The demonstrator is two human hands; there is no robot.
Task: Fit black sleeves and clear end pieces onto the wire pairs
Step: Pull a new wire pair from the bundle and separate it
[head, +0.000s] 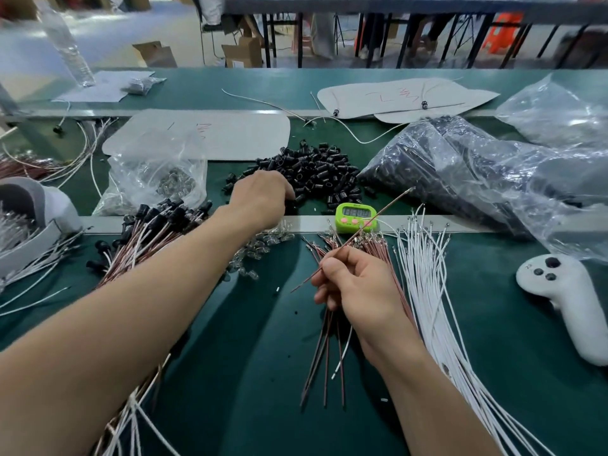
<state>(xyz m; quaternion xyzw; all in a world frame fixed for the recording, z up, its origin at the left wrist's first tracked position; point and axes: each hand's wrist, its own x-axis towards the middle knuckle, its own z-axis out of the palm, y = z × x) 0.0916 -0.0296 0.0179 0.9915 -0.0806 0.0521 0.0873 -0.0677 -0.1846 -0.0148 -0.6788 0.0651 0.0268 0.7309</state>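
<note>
At the left edge of the green-covered worktop lies a bundle of finished brown-and-white wire pairs capped in black, with a crumpled clear plastic bag behind it. The person's left hand reaches to the near edge of a heap of small black tubular sleeves at mid-worktop. Its fingers curl down out of sight, so whether it has taken one cannot be told. Small clear end pieces lie scattered beneath that wrist. The right hand, nearer the front edge, pinches a thin reddish-brown wire whose tip slants up past a lime-green digital timer. Loose white wires fan toward the right front corner. The wire looks light and whippy, probably best gripped close behind its tip for threading.
</note>
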